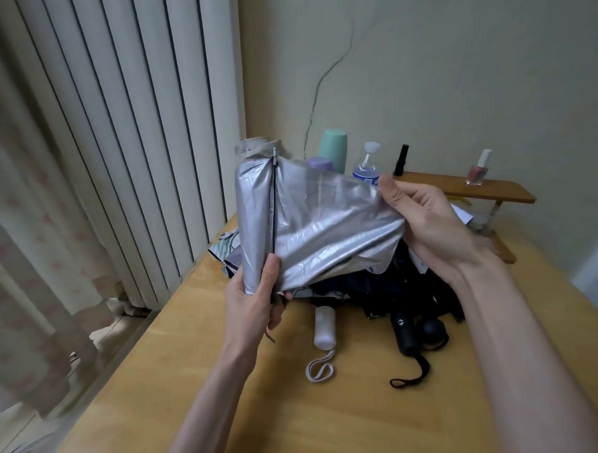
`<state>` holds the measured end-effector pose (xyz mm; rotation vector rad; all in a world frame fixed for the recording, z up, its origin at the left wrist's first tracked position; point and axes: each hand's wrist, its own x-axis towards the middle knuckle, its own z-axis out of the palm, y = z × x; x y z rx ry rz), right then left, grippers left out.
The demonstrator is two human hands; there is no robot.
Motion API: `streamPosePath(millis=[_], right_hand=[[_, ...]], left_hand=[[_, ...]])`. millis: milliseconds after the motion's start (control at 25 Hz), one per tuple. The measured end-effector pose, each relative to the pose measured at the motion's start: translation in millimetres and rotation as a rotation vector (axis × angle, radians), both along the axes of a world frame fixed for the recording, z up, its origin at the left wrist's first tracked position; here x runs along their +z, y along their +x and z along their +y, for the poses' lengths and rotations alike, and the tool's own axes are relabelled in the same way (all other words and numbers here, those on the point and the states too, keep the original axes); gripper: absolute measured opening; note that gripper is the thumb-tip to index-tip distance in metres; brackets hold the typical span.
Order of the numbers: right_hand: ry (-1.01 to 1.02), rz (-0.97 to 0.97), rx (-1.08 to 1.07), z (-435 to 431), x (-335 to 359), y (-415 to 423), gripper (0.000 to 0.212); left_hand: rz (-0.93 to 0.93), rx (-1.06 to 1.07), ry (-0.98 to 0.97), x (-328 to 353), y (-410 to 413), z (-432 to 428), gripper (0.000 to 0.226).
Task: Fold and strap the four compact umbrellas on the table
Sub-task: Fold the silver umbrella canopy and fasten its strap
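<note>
The left hand (253, 303) grips the umbrella (311, 227) at its lower end, thumb upward. The right hand (428, 225) pinches its fabric edge.

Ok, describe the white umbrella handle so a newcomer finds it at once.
Start at the yellow wooden table. Just below the raised silver umbrella lies the white handle, its pale loop strap trailing toward the camera. The cylindrical handle to its right is black.
</note>
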<state>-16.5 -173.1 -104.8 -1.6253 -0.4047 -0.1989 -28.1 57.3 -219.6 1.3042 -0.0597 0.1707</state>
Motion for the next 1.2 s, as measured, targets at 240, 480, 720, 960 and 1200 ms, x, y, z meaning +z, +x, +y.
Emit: streamPosePath(millis=[240, 480, 720, 960, 1200], right_hand=[[-0.455, -0.077, -0.149, -15, -23, -13, 0.094], [-0.309, -0.104, -0.258, -8, -53, -8, 0.110], [-0.190, -0.151, -0.485, 30, -76, -5, 0.108], [-0.221, -0.138, -0.563, 39, -80, -5, 0.078], [-0.265, -0.184, -0.404, 9, -65, -9, 0.088]], left_hand=[[0.002, 0.075, -0.044, -1, 2, -2, 0.045], [-0.029, 0.143, -0.044, -5, 4, -6, 0.041], [-0.023, 0.201, -0.040, -8, 1, -15, 0.042], [-0.020, 0.221, -0.044, -7, 0, -20, 0.037], [0.007, 0.244, -0.082, -7, 4, -16, 0.036]])
